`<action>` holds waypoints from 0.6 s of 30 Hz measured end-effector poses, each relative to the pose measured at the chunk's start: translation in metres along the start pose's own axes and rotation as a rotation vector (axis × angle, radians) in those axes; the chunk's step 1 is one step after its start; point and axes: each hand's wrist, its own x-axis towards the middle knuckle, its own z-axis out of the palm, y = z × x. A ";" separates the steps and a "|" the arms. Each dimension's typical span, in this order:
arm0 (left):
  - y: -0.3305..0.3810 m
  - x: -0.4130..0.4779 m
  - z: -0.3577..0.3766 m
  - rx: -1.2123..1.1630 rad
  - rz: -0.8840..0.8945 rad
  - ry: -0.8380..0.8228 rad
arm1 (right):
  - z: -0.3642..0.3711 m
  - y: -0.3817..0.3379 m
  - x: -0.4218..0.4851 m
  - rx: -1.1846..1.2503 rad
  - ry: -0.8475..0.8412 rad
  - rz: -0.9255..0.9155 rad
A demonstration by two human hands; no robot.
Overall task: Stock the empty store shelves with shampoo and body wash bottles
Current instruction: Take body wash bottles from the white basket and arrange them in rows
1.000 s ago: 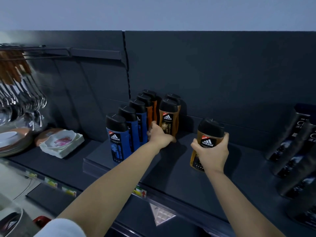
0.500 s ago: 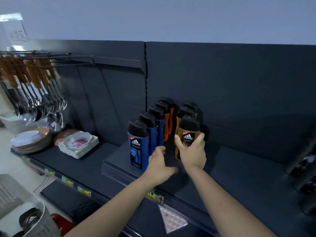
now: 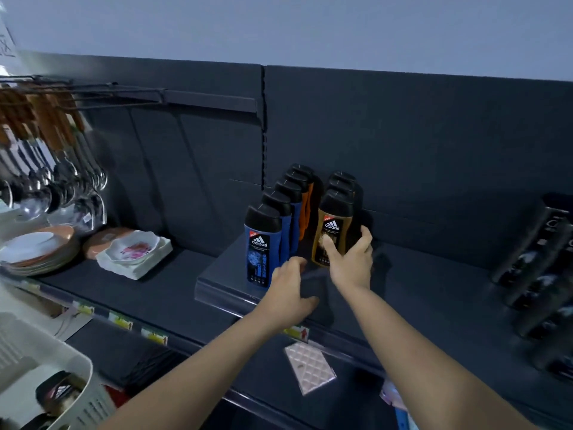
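On the dark raised shelf stand two rows of black-capped bottles. The left row has blue bottles in front, led by a blue bottle, with orange ones behind. A gold bottle stands upright at the front of the right row, with two alike behind it. My right hand grips the gold bottle low down, thumb on its label and fingers round its right side. My left hand hovers low over the shelf just right of the front blue bottle's base, fingers loosely curled, holding nothing.
Black bottles lie slanted at the far right of the shelf. To the left are a white flowered dish, stacked plates and hanging ladles. A white basket with more bottles sits at the lower left.
My right hand carried the gold bottle left and set it at the front of the right row. My left hand drew back from the bottles toward the shelf's front edge.
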 end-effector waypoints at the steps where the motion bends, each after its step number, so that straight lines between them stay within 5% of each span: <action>1: -0.002 -0.005 -0.006 0.024 0.028 0.000 | -0.005 -0.002 -0.009 -0.005 0.020 -0.007; 8: -0.020 -0.061 -0.067 0.097 0.142 0.036 | -0.009 -0.036 -0.091 -0.142 0.117 -0.277; 13: -0.078 -0.121 -0.120 0.240 0.112 0.095 | 0.056 -0.076 -0.165 -0.111 -0.061 -0.483; 18: -0.169 -0.195 -0.183 0.321 -0.159 0.195 | 0.142 -0.102 -0.228 -0.061 -0.332 -0.490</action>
